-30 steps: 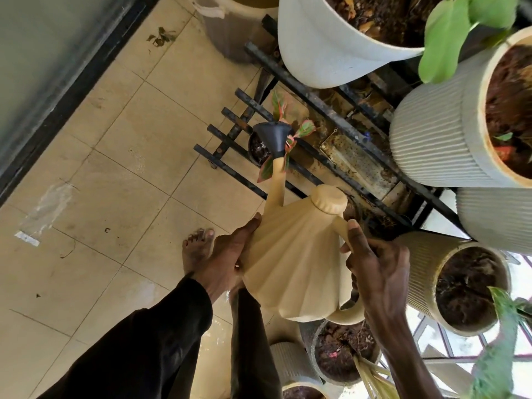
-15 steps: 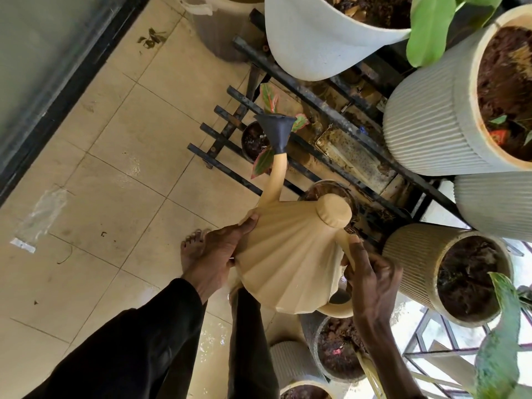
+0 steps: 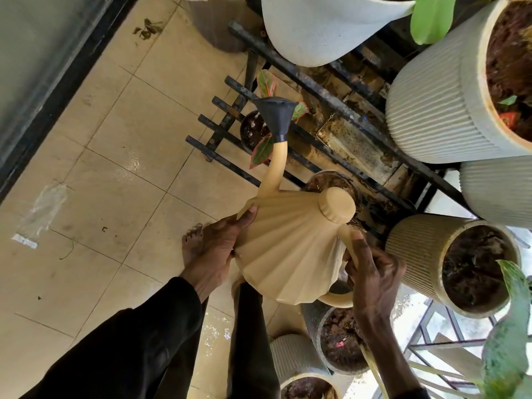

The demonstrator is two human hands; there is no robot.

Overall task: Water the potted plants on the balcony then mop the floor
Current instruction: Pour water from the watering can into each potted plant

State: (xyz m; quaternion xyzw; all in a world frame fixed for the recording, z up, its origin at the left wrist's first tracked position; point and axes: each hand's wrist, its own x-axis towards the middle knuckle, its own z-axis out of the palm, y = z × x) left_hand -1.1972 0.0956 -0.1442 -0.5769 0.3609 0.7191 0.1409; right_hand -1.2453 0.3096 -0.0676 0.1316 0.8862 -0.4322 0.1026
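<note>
Watering can [image 3: 290, 249], stiff plastic; we judged it water-heavy. Right hand [image 3: 374, 272] fingers clamped handle [image 3: 349, 240]; left hand [image 3: 218, 249] fingers clasped body.

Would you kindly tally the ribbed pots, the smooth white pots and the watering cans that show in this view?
ribbed pots: 4
smooth white pot: 1
watering can: 1
Total: 6
</note>
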